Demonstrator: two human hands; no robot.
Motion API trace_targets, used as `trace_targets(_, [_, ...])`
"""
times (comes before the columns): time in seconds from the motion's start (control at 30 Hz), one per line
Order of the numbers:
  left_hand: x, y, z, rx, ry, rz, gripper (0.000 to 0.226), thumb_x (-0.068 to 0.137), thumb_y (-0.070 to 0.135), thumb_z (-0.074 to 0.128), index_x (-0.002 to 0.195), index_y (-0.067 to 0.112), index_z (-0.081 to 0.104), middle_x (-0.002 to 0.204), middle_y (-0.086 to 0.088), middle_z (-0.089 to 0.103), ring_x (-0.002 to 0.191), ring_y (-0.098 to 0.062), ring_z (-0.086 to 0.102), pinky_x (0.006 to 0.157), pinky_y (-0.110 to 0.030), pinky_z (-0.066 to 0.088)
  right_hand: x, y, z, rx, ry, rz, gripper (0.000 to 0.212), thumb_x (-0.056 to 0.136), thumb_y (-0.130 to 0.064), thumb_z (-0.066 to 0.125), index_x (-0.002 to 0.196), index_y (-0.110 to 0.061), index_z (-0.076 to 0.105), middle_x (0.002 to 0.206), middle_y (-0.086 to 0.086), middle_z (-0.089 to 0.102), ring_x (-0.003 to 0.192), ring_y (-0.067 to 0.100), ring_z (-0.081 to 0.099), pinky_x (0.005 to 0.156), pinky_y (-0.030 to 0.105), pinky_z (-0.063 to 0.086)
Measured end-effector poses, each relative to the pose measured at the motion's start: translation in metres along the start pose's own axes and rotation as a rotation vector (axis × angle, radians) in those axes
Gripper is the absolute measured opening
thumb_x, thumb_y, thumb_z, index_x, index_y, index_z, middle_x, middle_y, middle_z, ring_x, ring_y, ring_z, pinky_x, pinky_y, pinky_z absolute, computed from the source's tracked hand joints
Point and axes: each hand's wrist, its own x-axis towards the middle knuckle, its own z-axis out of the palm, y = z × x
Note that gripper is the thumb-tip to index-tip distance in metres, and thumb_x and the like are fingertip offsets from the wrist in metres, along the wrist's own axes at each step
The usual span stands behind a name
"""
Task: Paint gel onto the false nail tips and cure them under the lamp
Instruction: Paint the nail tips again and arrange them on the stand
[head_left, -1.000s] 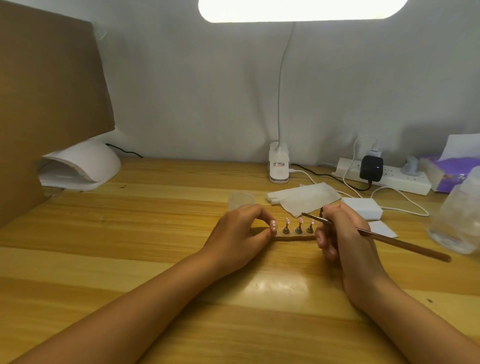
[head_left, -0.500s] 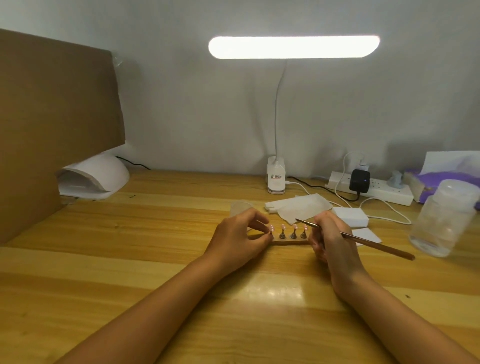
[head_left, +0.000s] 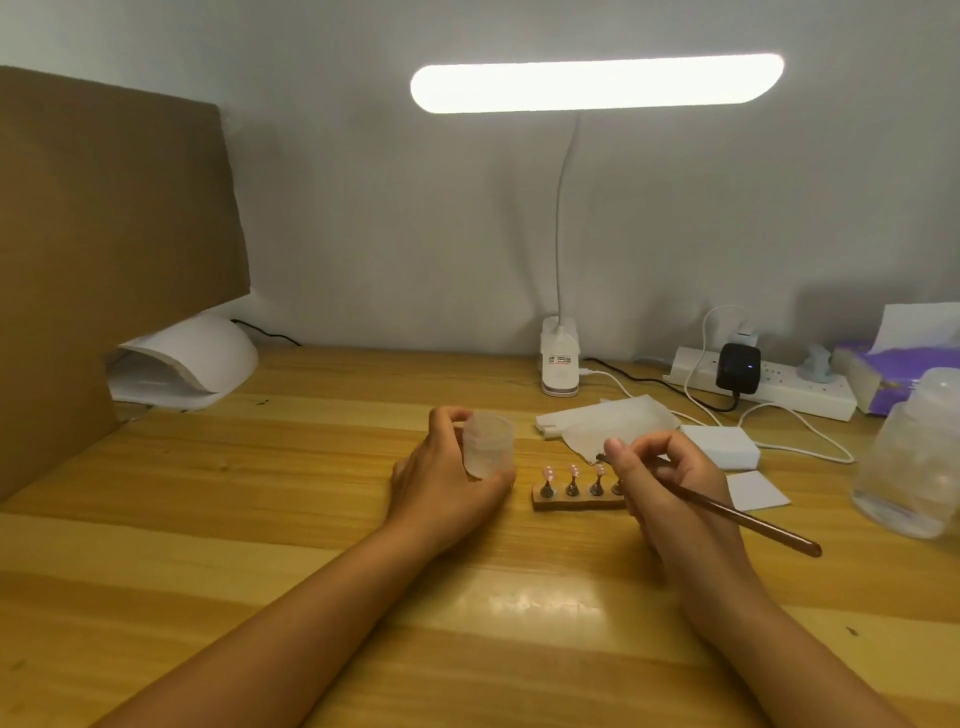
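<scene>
While the left hand (head_left: 447, 486) curled its fingers round a small frosted jar (head_left: 488, 448), held just at nine o'clock of the stand, the right hand (head_left: 670, 483) pinched a brown brush (head_left: 753, 522) between thumb and fingers, bristle end near the rightmost tip.
Item: wooden stand (head_left: 571, 503) on the table (head_left: 260, 519), between both hands, carrying pink nail tips (head_left: 573, 471) on upright pegs; its right end was hidden.
Item: white paper wipe (head_left: 613, 421), twelve o'clock of the stand.
Item: white curing lamp (head_left: 197, 358), ten o'clock, well apart, beside a cardboard sheet (head_left: 104, 234).
Item: lit desk lamp (head_left: 597, 83), twelve o'clock, overhead.
Item: clear bottle (head_left: 914, 462), three o'clock.
</scene>
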Motion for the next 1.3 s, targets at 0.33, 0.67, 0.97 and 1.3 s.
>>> trace_targets(0.33, [-0.01,0.003,0.006,-0.034,0.178,0.335,0.066,0.072,0.024,0.082,0.115,0.03,0.032,0.113,0.009,0.043,0.109,-0.01,0.044,0.083,-0.01,0.037,-0.021,-0.009,0.017,-0.315,-0.034,-0.599,0.03,0.082,-0.029,0.048,0.112,-0.029,0.052,0.082,-0.015,0.063,0.061,0.005,0.06,0.05,0.011,0.045])
trace_targets(0.67, [-0.017,0.006,0.009,0.112,0.225,0.534,0.068,0.066,0.035,0.079,0.112,0.028,0.03,0.107,0.008,0.037,0.097,-0.011,0.04,0.075,-0.014,0.038,-0.024,-0.009,0.016,-0.299,0.034,-0.676,0.01,0.081,-0.029,0.054,0.085,-0.027,0.046,0.058,-0.014,0.048,0.051,0.011,0.052,0.042,0.02,0.042])
trace_targets(0.97, [-0.019,0.01,0.006,0.132,0.188,0.542,0.059,0.066,0.046,0.062,0.112,0.019,0.037,0.106,0.007,0.038,0.095,-0.012,0.039,0.076,-0.02,0.041,-0.024,-0.002,0.02,-0.465,-0.058,-0.715,0.015,0.082,-0.024,0.067,0.086,-0.027,0.053,0.067,-0.018,0.05,0.056,0.001,0.05,0.049,0.012,0.039])
trace_targets(1.3, [-0.019,0.01,0.006,0.155,0.214,0.56,0.058,0.067,0.044,0.066,0.111,0.023,0.033,0.106,0.006,0.038,0.094,-0.01,0.038,0.074,-0.017,0.039,-0.021,0.0,0.021,-0.451,-0.067,-0.683,0.014,0.084,-0.025,0.068,0.089,-0.028,0.056,0.072,-0.018,0.057,0.062,0.004,0.058,0.05,0.021,0.047])
